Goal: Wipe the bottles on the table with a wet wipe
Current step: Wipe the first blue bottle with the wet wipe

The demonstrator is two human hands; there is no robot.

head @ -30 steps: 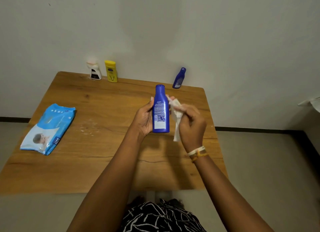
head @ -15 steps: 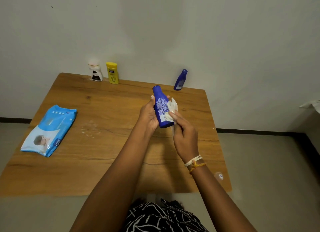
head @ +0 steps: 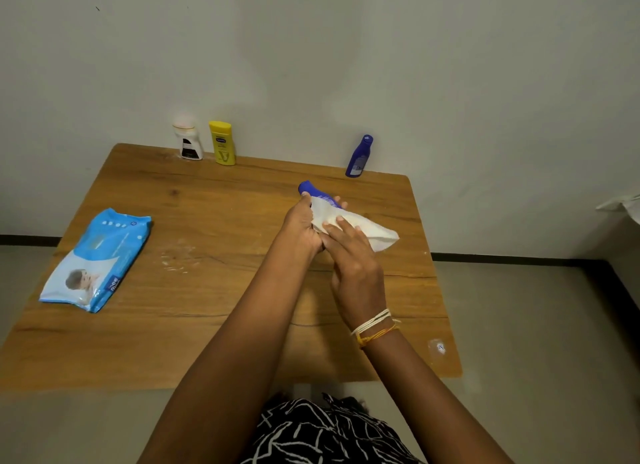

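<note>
Above the middle of the wooden table point(head: 145, 332), the left hand point(head: 300, 228) grips a dark blue bottle point(head: 309, 188) tilted away toward the wall, with only its cap end and a strip of white lettering, too small to read, showing. A white wet wipe point(head: 360, 228) covers the rest of the bottle, so its label and base are hidden. The right hand point(head: 353, 259) lies over the wipe with fingers point(head: 341, 225) fairly straight, pressing it onto the bottle; its thumb is out of sight, so it may be pinching the cloth from below.

Against the wall stand a white bottle point(head: 188, 143) with a blurred pale cap and a dark label, a yellow bottle point(head: 222, 144) just beside it with unreadable print, and a smaller blue bottle point(head: 359, 157) well apart to the right, leaning slightly. Left on the table lies a blue wipes pack point(head: 98, 259) with a baby's picture and a tag reading "mee mee". Pale smears point(head: 178, 257) mark the wood near it.
</note>
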